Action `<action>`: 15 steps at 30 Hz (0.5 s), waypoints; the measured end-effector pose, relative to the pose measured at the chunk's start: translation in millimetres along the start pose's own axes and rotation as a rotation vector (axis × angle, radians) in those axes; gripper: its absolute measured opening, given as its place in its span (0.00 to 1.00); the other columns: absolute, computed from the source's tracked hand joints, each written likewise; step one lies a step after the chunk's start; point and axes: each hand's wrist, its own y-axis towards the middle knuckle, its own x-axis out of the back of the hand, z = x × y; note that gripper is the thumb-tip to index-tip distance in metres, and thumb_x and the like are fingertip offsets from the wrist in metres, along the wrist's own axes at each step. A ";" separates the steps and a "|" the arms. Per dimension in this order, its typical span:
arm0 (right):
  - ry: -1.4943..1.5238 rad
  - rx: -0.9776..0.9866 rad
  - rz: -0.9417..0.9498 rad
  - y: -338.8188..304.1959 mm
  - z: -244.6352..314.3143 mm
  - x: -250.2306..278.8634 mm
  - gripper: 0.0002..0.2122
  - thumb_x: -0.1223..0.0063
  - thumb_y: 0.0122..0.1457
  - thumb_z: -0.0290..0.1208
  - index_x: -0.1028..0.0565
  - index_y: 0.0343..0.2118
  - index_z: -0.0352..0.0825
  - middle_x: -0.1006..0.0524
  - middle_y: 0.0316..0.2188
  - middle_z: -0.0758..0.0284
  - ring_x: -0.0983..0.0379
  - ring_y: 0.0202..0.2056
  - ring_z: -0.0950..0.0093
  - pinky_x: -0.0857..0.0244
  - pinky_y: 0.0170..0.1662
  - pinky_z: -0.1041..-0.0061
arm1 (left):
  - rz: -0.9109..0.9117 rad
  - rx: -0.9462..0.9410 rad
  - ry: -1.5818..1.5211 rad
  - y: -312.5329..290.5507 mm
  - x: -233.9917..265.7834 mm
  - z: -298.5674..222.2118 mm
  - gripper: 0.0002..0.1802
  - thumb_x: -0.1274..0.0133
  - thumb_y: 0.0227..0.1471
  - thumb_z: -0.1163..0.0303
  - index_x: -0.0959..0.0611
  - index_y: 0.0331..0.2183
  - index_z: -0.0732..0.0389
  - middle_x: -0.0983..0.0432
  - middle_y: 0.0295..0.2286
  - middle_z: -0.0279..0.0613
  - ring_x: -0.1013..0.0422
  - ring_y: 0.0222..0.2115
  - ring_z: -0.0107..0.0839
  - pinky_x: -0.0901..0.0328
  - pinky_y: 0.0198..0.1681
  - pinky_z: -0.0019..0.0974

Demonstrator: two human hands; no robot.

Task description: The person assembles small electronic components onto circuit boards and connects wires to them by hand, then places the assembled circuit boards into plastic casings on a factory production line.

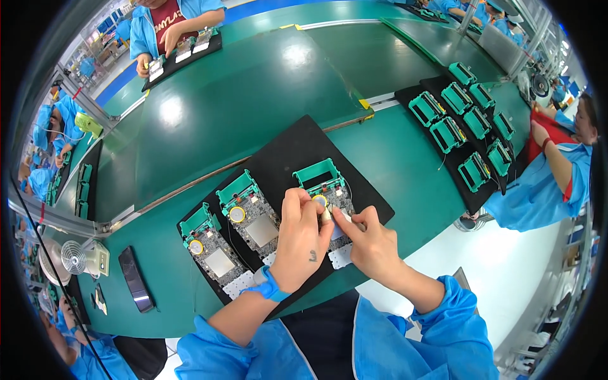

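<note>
My left hand (303, 233), with a blue wrist strap (271, 286), bends over the rightmost circuit board (341, 197). Its fingers are pinched together at the board, a pale cover showing on a fingertip. From the other side, my right hand (375, 246) meets it there, forefinger pointing in and the other fingers curled. What either hand grips is hidden. A green plastic frame (318, 172) joins that board's far end, and a yellow-rimmed round part (320, 201) sits near my left fingertips. To the left lie two similar boards, the middle board (261, 229) and the left board (219, 261).
A black mat (307, 136) lies under the boards. On the right, another black mat (465, 193) carries several green frames (448, 134). A phone (135, 278) and a small fan (85, 258) are at left. Co-workers sit across and at right, beside a metal-edged belt (253, 126).
</note>
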 end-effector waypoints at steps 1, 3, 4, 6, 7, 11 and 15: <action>0.001 -0.001 0.002 -1.0 2.2 -0.5 0.30 0.48 0.37 0.16 0.26 0.50 0.41 0.36 0.31 0.67 0.30 0.22 0.75 0.38 0.17 0.77 | -0.001 -0.011 0.006 -1.0 0.2 0.5 0.12 0.42 0.40 0.82 0.28 0.29 0.69 0.41 0.35 0.49 0.34 0.33 0.43 0.35 0.33 0.38; -0.073 0.015 -0.011 -1.1 3.8 -1.5 0.29 0.48 0.37 0.15 0.26 0.49 0.41 0.36 0.31 0.67 0.30 0.22 0.74 0.37 0.18 0.76 | 0.002 -0.003 0.002 -0.5 0.9 1.7 0.11 0.43 0.40 0.82 0.28 0.29 0.69 0.41 0.35 0.49 0.34 0.33 0.42 0.35 0.33 0.38; -0.075 0.020 -0.018 -0.3 1.3 -1.8 0.29 0.48 0.37 0.15 0.26 0.49 0.41 0.36 0.31 0.67 0.30 0.22 0.74 0.37 0.18 0.76 | 0.009 0.009 -0.003 -0.5 1.6 2.3 0.11 0.43 0.40 0.81 0.28 0.28 0.69 0.41 0.35 0.49 0.34 0.32 0.42 0.35 0.32 0.38; 0.208 -0.074 0.047 -0.5 -9.1 -1.1 0.28 0.50 0.41 0.14 0.26 0.49 0.42 0.36 0.31 0.67 0.30 0.23 0.73 0.37 0.19 0.75 | 0.003 -0.002 -0.009 -0.9 -0.8 4.1 0.11 0.43 0.40 0.81 0.27 0.28 0.69 0.41 0.35 0.48 0.34 0.32 0.41 0.35 0.32 0.37; 0.318 -0.119 0.035 -1.4 -10.7 0.5 0.26 0.52 0.45 0.13 0.26 0.49 0.42 0.36 0.31 0.66 0.30 0.23 0.73 0.36 0.21 0.73 | 0.001 -0.001 -0.013 -0.7 -1.4 4.2 0.10 0.43 0.40 0.81 0.27 0.28 0.69 0.41 0.35 0.48 0.34 0.32 0.40 0.35 0.31 0.37; 0.363 -0.139 -0.060 -3.8 -8.7 -0.4 0.25 0.53 0.46 0.13 0.26 0.49 0.42 0.36 0.32 0.66 0.30 0.23 0.72 0.36 0.22 0.73 | 0.026 0.066 -0.038 -2.4 1.1 3.1 0.10 0.43 0.40 0.79 0.26 0.28 0.69 0.41 0.35 0.47 0.35 0.31 0.38 0.36 0.29 0.36; 0.330 -0.145 -0.023 -4.1 -5.1 1.4 0.26 0.52 0.44 0.13 0.26 0.49 0.42 0.36 0.32 0.65 0.30 0.23 0.73 0.36 0.22 0.73 | 0.021 0.045 -0.027 -2.7 1.8 4.4 0.10 0.43 0.40 0.78 0.26 0.28 0.69 0.41 0.35 0.46 0.35 0.30 0.37 0.37 0.27 0.34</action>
